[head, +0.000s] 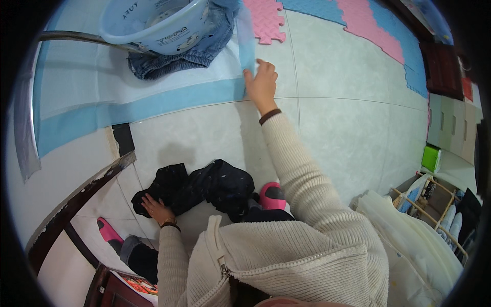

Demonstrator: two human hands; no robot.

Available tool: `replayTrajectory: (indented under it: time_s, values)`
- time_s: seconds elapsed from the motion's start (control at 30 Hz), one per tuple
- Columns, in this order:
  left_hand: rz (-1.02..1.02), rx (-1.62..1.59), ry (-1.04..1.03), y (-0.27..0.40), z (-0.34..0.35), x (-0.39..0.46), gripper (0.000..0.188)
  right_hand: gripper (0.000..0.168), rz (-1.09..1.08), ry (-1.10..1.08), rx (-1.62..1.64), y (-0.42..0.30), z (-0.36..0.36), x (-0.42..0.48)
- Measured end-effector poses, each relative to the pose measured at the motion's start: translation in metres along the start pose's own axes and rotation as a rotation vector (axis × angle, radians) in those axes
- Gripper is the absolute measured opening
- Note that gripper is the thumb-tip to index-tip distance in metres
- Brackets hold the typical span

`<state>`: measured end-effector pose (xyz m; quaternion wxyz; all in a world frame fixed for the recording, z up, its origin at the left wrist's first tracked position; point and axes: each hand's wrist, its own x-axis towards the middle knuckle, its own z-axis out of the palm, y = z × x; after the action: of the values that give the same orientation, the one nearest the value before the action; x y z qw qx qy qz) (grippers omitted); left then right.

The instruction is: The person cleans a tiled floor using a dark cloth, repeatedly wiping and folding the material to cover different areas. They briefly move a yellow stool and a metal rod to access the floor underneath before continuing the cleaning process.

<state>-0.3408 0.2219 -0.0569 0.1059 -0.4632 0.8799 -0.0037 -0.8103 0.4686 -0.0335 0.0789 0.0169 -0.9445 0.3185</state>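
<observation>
My left hand [157,209] lies with its fingers spread on top of the left end of a crumpled black garment [215,184] on the tile floor. Farther forward, my right hand [262,82] is held out with thumb and fingers apart and nothing in it. It is beside the right corner of a white sheet with a blue border [172,96]; whether it touches the sheet I cannot tell. On that sheet are bunched blue denim trousers [180,61] with an elastic waistband. A light blue plastic basin [165,38] bearing printed writing stands on or against the denim.
Pink and blue foam mats [264,21] border the tile floor [341,126] at the back. A dark door frame [80,195] runs along the left. At right are drawers [452,122], a rack with folded cloth [433,207] and a pale translucent cover [406,238]. I wear pink slippers [273,195].
</observation>
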Motion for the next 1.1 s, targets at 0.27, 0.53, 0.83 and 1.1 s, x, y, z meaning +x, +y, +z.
replayTrajectory:
  time_s: [0.27,0.53,0.83,1.1]
  values:
    - [-0.013,-0.003,-0.024,0.004,-0.001,0.000,0.059,0.024,0.227,-0.412,0.218,0.010,0.010,0.030]
    - [0.056,-0.196,-0.120,-0.013,-0.027,0.004,0.061,0.017,-0.032,-0.072,0.200,0.018,-0.023,-0.033]
    - [0.615,0.034,-0.333,0.027,-0.114,0.009,0.081,0.075,-1.018,-1.061,0.024,-0.009,-0.093,-0.220]
    - [0.748,0.017,-0.545,0.051,-0.124,0.054,0.066,0.056,-0.794,-1.084,0.402,0.028,-0.080,-0.229]
